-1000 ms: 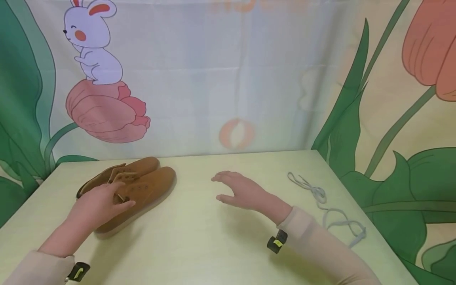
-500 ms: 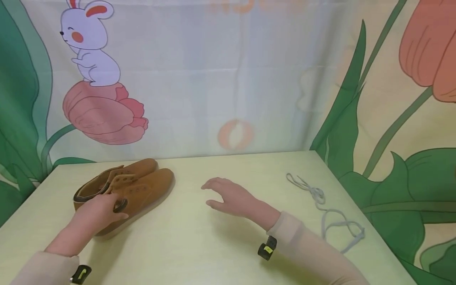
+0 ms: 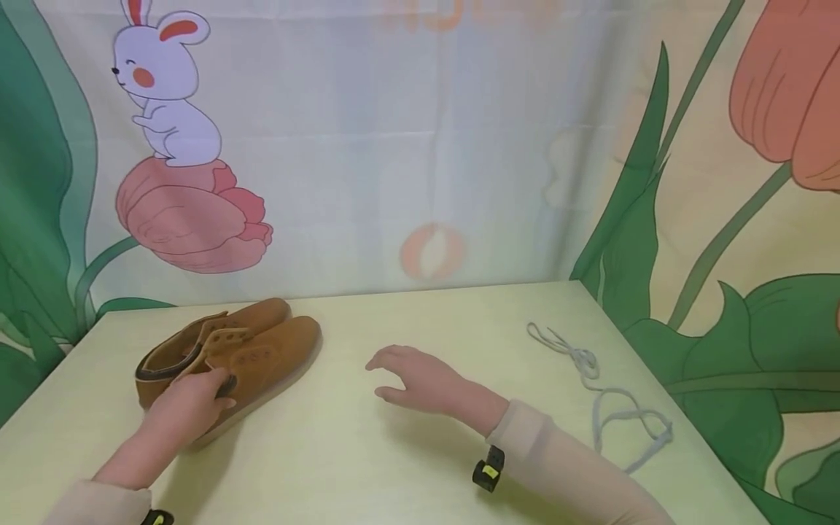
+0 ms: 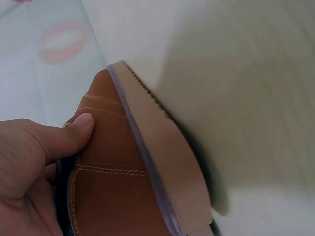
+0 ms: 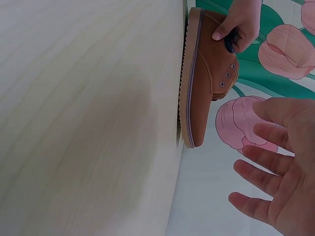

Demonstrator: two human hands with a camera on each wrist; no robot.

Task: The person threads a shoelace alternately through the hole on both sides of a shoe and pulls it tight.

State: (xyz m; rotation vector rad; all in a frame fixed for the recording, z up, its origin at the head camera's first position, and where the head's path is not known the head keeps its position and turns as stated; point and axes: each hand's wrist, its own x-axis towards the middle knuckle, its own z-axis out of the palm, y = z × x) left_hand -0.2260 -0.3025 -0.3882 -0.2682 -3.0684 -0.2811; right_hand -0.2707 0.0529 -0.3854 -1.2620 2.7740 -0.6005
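Note:
Two brown lace-up shoes without laces stand side by side at the left of the table in the head view. My left hand (image 3: pixel 190 405) pinches the collar of the nearer shoe (image 3: pixel 272 364), just behind its eyelets. In the left wrist view, the thumb lies on the brown outer side of that shoe (image 4: pixel 110 152), above its tan sole. The farther shoe (image 3: pixel 269 312) is partly hidden behind it. My right hand (image 3: pixel 423 379) hovers over the middle of the table, holding nothing. Its fingers are spread and loosely bent in the right wrist view.
A grey shoelace (image 3: pixel 582 361) lies in loose loops at the right side of the pale table (image 3: pixel 367 467). Behind the table hangs a printed cloth (image 3: pixel 341 146) with a rabbit and flowers.
My left hand has shifted slightly nearer to me and settled its grip on the near shoe's collar. My right hand has drifted a little left and toward me, still holding nothing.

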